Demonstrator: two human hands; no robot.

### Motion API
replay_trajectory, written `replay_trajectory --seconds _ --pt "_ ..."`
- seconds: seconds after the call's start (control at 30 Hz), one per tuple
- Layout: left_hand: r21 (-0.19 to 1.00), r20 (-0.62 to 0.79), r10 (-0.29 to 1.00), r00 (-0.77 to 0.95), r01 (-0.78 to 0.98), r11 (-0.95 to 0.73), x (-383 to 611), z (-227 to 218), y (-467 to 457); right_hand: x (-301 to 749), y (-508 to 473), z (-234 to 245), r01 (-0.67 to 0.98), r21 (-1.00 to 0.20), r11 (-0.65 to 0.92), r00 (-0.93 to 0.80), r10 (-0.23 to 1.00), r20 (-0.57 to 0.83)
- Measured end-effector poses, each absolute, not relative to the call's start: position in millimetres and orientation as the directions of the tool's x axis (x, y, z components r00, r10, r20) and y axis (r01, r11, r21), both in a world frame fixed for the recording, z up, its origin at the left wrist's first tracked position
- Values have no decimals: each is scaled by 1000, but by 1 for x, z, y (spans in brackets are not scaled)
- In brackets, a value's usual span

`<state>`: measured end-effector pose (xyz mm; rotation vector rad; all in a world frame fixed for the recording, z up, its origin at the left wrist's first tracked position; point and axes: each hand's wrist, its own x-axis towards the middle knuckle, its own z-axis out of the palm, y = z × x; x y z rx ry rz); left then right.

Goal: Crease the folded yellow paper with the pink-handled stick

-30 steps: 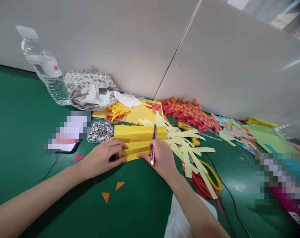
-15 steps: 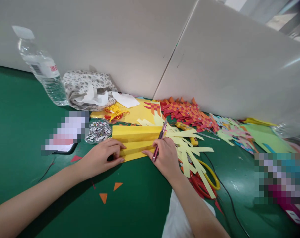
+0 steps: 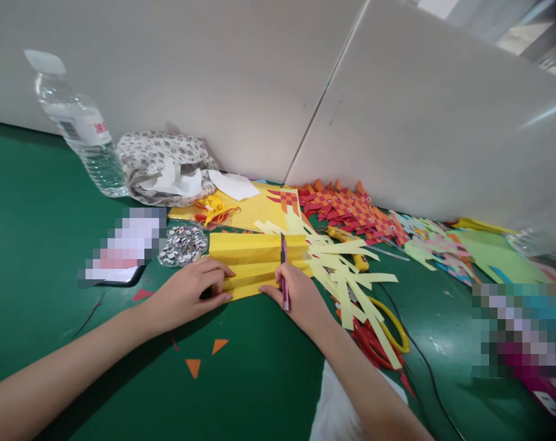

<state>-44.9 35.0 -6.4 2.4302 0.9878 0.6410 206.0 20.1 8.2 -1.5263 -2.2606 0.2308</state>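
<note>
A sheet of yellow paper (image 3: 254, 251) with crosswise fold ridges lies on the green table in front of me. My left hand (image 3: 201, 285) is closed on its lower left edge, fingers on top and thumb at the near edge. My right hand (image 3: 296, 294) rests on the paper's right half with a slim dark and purple pen (image 3: 284, 275) in its grip, the narrow end pointing away from me. The right thumb reaches along the near edge of the sheet. Parts of the paper under both hands are hidden.
Pale yellow strips (image 3: 346, 275), red-handled scissors (image 3: 374, 346) and orange-red woven paper fish (image 3: 346, 208) lie to the right. A bag of googly eyes (image 3: 183, 244), a phone (image 3: 125, 245) and a water bottle (image 3: 82, 128) are left. A grey partition (image 3: 190, 73) stands behind.
My right hand has shifted a little left over the yellow paper, and the pen in it has turned more upright in view. My left hand stays in place.
</note>
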Motion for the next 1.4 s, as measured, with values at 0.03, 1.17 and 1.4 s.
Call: replay_trajectory --seconds 0.03,1.17,1.4 --pt "550 249 729 638 526 -648 -45 -6 35 210 21 10 857 -351 377 -315 923 222" --pt "561 243 731 638 523 -642 -45 -10 36 240 12 10 736 -372 566 -379 800 465" --pt "555 272 726 632 513 -655 -44 -8 37 199 -2 13 480 -397 782 -748 601 281"
